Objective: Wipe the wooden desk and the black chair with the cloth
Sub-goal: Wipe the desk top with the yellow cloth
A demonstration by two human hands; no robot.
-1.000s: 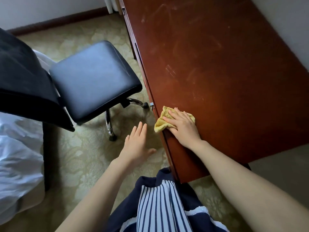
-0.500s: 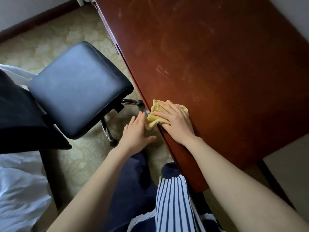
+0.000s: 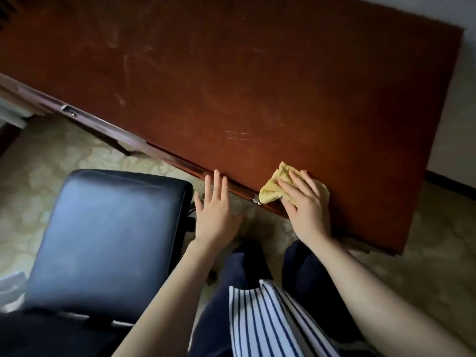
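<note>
Cloth [image 3: 270, 189] pinned flat under right hand [image 3: 307, 207], fingers straight, at bench [image 3: 257, 86] near edge; bench top runs upper left. Left hand [image 3: 216, 215] spread, empty, beside chair [image 3: 103, 228].

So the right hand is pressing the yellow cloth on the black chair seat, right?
No. The head view shows the right hand pressing the yellow cloth on the wooden desk, near its front edge, not the black chair seat.
</note>
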